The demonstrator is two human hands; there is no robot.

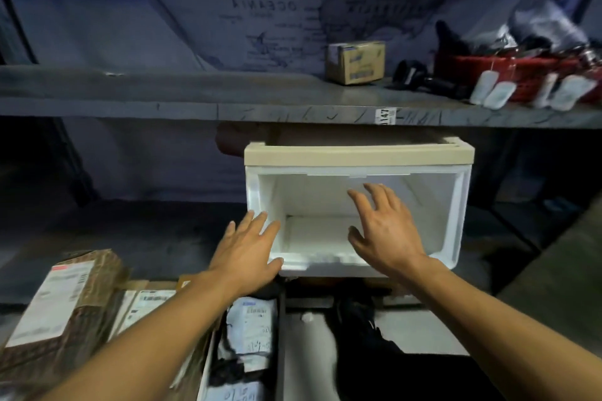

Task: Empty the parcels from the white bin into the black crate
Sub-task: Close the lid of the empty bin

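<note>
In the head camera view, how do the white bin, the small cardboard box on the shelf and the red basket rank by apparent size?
Largest to smallest, as they look:
1. white bin
2. red basket, partly cut off at the right edge
3. small cardboard box
The bin sits nearer the camera, so its lead may be exaggerated.

Two bare hands: left hand [247, 251] and right hand [387, 231], both spread flat, neither holding anything. One white bin [456, 205], tipped so the open mouth faces the camera, no parcel visible inside. One upper shelf [163, 101] carrying one small cardboard box [355, 62], one red basket [521, 78] and four white tags [498, 93] hanging along its front. One dark object [420, 78] beside the basket, too blurred to name. Lower left, one large brown parcel [62, 309] with a white label, plus at least three more labelled parcels [250, 332]; exact count unclear.
</note>
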